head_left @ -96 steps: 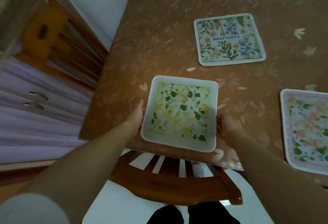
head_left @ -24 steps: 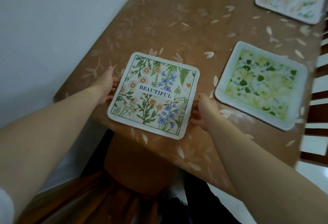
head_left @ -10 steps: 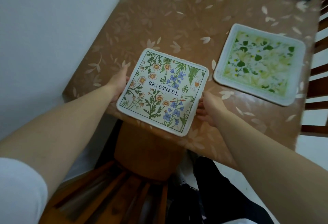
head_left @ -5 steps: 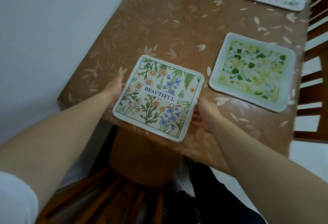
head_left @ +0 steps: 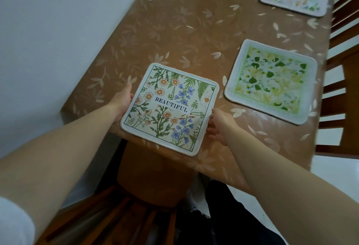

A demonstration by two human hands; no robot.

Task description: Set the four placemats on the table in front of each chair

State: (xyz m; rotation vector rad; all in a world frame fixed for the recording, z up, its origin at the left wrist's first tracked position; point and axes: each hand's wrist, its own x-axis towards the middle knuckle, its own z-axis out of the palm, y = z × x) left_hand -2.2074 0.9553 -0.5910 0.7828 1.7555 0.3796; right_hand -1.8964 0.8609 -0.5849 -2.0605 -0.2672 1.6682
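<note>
chair back [head_left: 116, 213] below table [head_left: 174, 31], beside wall [head_left: 48, 21].

BEAUTIFUL placemat [head_left: 169, 108] drawn nearer table edge

Single view only, from a head-worn wide-angle camera. It looks forward and steeply down over the near end of the desk [head_left: 194, 31], close enough that both forearms fill the lower frame. The desk runs diagonally away toward the upper right, its straight edges bowed by the lens. A white wall [head_left: 48, 31] takes the upper left; a wooden chair [head_left: 347, 73] lines the right edge. No second view shares the scene.
</note>
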